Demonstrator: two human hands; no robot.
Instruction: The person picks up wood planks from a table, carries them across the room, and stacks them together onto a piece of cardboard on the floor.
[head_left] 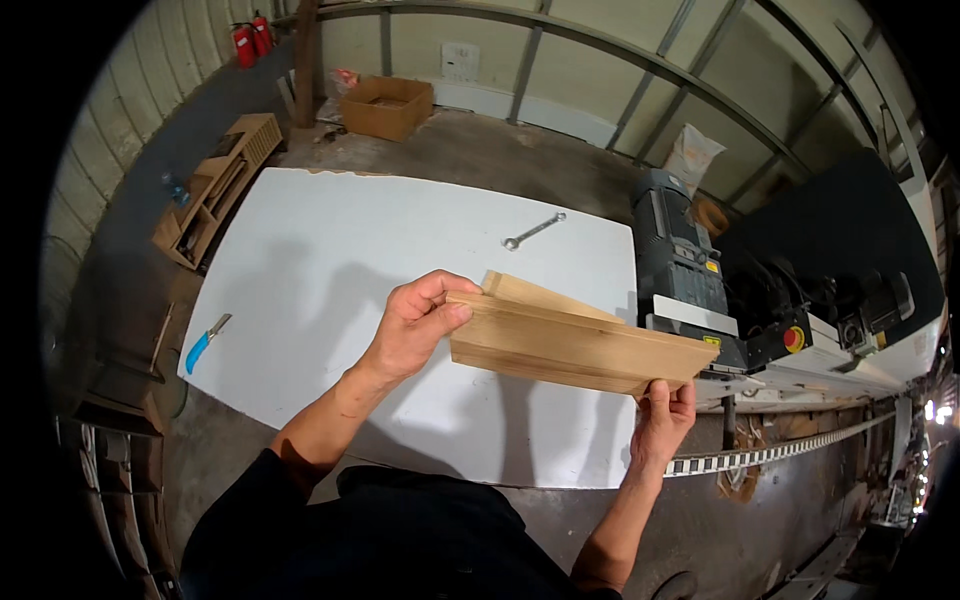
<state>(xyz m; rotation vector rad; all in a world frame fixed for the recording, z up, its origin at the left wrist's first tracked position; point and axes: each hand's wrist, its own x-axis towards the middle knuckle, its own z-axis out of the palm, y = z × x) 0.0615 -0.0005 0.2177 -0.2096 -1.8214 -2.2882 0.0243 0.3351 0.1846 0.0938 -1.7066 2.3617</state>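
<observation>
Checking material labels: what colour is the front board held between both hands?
Light brown, with darker streaks; the board shows best in the head view.

Cannot see the lower part of the pale wooden strip [555, 297] just beyond the grip, covered by the held board [570, 347]. Cannot read the tiny yellow label [712, 267] on the motor [666, 218], right of the grip.

Pale walls [585, 75], dull grey floor [490, 145]
</observation>
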